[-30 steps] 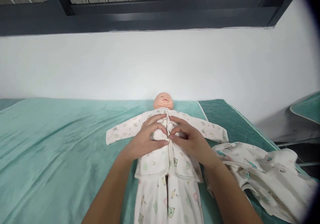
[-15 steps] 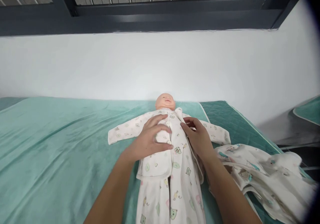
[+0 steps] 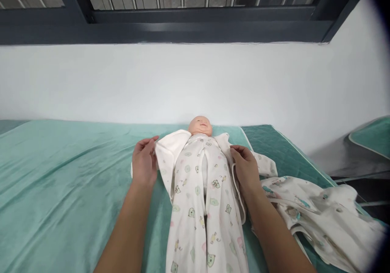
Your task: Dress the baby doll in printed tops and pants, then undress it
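The left hand (image 3: pixel 144 164) pinches one front edge of the white, animal-print cloth jacket (image 3: pixel 171 145); the right hand (image 3: pixel 246 168) apparently pinches the opposite edge, its contact partly hidden. The jacket lies spread open between them, on the bald, pink plastic doll (image 3: pixel 200 126), face up on the green plush bedcover (image 3: pixel 76 183).

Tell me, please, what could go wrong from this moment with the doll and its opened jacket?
The left hand and the right hand hold the opened sides of the jacket, so a hard outward pull might stretch it or shift the doll. Its head lies close to the wall, so it could perhaps bump there if the doll slides. The loose garment lies beside the right forearm, which might catch and drag it.
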The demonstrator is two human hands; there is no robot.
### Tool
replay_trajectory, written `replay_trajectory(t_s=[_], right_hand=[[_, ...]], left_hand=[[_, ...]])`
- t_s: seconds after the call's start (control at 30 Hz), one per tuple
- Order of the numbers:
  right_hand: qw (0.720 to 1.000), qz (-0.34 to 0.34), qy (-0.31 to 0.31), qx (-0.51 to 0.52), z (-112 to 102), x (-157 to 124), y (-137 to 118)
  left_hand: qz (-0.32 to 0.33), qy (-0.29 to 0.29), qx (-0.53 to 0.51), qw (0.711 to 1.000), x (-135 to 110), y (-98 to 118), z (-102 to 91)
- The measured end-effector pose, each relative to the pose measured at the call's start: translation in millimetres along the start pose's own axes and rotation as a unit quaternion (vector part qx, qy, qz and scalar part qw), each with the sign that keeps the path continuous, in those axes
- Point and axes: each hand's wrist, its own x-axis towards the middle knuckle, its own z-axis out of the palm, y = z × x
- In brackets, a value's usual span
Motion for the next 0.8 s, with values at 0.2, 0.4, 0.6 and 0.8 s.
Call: replay_trajectory(t_s=[0.2,0.4,0.6,0.8], right_hand=[[0.990,-0.067,0.029,-0.118,-2.5,-48.3,-6.8],[0.986,-0.037,0.035,-0.157,-49.1,-79.5,11.4],[0.914,-0.136,-0.079,-0.373,-120.5,-55.5,24.3],[0.700,-0.374,-0.105,-0.599,-164.5,-59.2,10.3]], left_hand=[[0.150,0.059,0.255,0.953,6.7,-14.3,-3.0],[0.262,-0.173,0.454,0.834,-6.0,-15.1,14.5],[0.283,-0.196,0.491,0.800,0.1,-21.2,14.9],[0.306,-0.199,0.520,0.772,3.0,-22.5,10.2]])
